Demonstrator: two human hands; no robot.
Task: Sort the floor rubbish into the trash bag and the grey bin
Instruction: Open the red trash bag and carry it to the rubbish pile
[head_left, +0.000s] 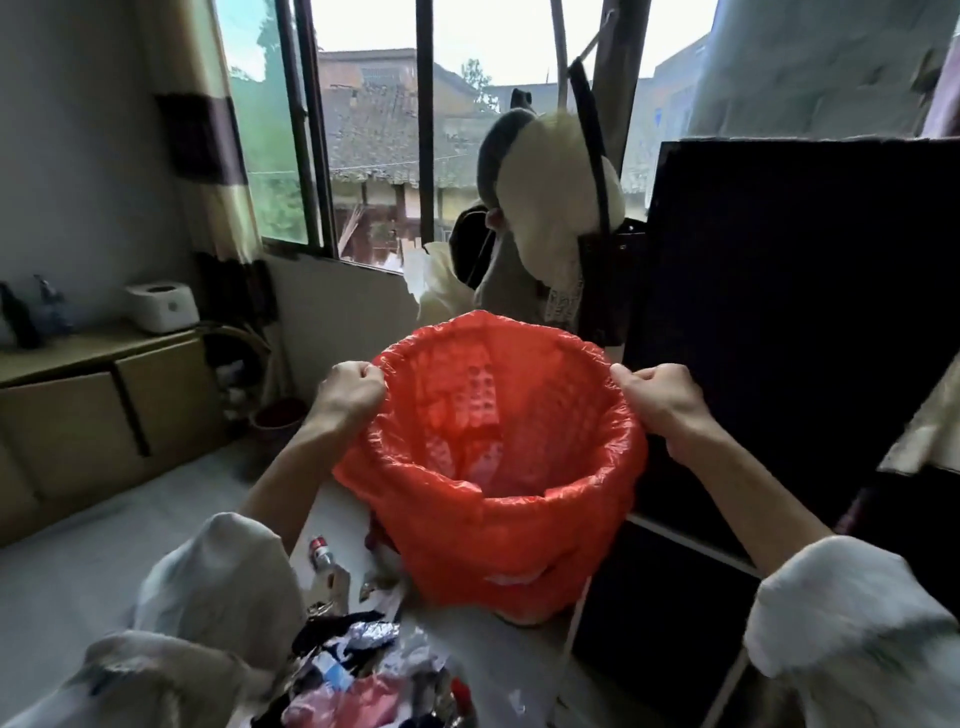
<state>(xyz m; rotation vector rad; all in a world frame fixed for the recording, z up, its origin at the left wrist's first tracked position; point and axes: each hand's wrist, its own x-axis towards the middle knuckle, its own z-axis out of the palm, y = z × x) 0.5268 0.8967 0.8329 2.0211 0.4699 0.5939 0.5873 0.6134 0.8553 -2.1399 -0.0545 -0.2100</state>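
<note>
Red trash bag (488, 452), lining a perforated basket that stands on the floor before the window, its mouth spread wide. The left hand (350, 392) pinches the left rim; the right hand (660, 397) pinches the right rim — both clenched on plastic. To seat the liner well, draw the rim evenly outward and down over the basket edge, avoiding tears. Floor rubbish (363, 670) — a small bottle (324, 558), wrappers — lies nearby. No grey bin is identifiable.

A lived-in home room: curtained window (291, 156), low cabinet (104, 405), hanging clothes (550, 208)
</note>
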